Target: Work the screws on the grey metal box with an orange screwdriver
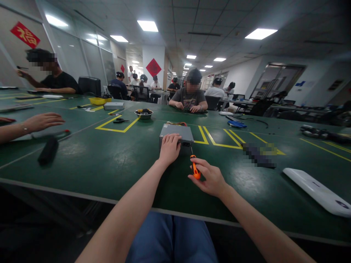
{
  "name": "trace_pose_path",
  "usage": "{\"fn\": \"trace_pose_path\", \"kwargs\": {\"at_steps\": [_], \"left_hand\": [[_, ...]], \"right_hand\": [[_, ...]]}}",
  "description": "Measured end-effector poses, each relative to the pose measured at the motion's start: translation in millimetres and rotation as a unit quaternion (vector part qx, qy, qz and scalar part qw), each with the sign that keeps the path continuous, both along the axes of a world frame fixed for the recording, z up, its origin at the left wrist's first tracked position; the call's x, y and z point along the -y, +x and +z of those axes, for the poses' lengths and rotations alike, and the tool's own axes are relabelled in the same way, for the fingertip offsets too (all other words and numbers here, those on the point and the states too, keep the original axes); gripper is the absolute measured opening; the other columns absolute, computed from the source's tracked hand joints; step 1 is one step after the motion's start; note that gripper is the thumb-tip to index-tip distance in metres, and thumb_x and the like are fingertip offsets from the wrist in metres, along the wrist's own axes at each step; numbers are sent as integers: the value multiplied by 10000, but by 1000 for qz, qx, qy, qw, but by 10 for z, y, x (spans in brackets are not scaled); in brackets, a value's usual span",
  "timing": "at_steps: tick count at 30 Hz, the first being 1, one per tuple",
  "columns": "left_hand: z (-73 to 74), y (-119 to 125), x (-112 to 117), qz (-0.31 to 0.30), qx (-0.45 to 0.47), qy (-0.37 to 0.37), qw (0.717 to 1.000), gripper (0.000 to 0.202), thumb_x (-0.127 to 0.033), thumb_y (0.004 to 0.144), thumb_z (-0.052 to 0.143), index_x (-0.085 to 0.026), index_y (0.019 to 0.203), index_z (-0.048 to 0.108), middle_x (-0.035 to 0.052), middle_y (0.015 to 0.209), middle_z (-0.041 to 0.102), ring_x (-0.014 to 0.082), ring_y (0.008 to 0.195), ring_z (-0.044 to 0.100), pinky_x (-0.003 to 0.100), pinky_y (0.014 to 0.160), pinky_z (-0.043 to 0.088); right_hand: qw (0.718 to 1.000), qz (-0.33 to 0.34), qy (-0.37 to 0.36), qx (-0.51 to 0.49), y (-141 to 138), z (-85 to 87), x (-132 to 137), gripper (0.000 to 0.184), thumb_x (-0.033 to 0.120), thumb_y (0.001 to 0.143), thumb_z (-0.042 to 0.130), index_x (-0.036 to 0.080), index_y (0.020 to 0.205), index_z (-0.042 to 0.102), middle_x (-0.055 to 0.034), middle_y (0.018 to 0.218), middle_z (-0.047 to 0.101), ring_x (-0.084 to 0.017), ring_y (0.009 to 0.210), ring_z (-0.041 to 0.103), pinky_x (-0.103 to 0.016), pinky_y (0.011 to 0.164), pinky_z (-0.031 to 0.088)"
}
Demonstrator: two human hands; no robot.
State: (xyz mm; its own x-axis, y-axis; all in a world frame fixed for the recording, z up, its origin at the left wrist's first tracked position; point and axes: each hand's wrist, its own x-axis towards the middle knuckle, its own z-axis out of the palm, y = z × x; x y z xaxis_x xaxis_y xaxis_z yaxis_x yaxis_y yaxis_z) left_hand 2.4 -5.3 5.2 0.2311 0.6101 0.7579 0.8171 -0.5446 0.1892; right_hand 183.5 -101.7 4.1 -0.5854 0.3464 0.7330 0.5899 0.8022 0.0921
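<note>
A grey metal computer power supply (179,132) sits on the green table in front of me, with coloured wires coming out at its back and a socket on its near side. My left hand (170,149) grips its near left part, fingers over the top. An orange and black screwdriver (195,171) is held in the fingers of my right hand (210,176). Its thin shaft points up at the near right corner of the power supply; whether the tip touches a screw is too small to tell.
Around me on the green table (131,153) lie a white slab-like device (315,191), a dark pixelated object (257,155), a black cylinder (48,150), a metal bowl (143,115) and blue gloves (236,124). Another person's hand (45,121) is at left; a person (189,95) sits opposite.
</note>
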Motion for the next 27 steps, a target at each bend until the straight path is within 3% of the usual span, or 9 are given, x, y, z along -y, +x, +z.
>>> {"fn": "trace_pose_path", "kwargs": {"at_steps": [5,12,17,27], "left_hand": [[-5,-2,0,-3,4,4,1000,237,-200,839,450,-225,1070,494,29,1199,550,177,1153,451,373,1050,267],[4,-2,5,1,-1,1,1000,244,-198,837,451,-224,1077,493,34,1202,548,179,1157,450,380,1049,270],[-5,2,-1,1,1,2,1000,240,-194,836,450,-229,1069,493,29,1204,548,176,1157,451,375,1052,269],[-11,-9,-5,-1,1,0,1000,242,-199,838,446,-227,1074,489,26,1207,547,173,1162,442,373,1056,262]], "right_hand": [[1000,6,-23,3,6,4,7,344,316,827,546,175,1106,404,-173,1159,524,-229,974,602,-311,703,537],[999,-8,9,40,-8,14,14,327,297,855,505,179,1152,433,-179,1183,515,-211,893,629,-293,667,541],[999,27,16,-14,24,-11,-11,381,278,849,529,175,1181,373,-183,1177,529,-236,1013,597,-316,704,552],[998,53,-4,26,-102,-5,-32,379,300,865,496,177,1191,348,-184,1212,509,-222,1076,562,-320,759,545]]}}
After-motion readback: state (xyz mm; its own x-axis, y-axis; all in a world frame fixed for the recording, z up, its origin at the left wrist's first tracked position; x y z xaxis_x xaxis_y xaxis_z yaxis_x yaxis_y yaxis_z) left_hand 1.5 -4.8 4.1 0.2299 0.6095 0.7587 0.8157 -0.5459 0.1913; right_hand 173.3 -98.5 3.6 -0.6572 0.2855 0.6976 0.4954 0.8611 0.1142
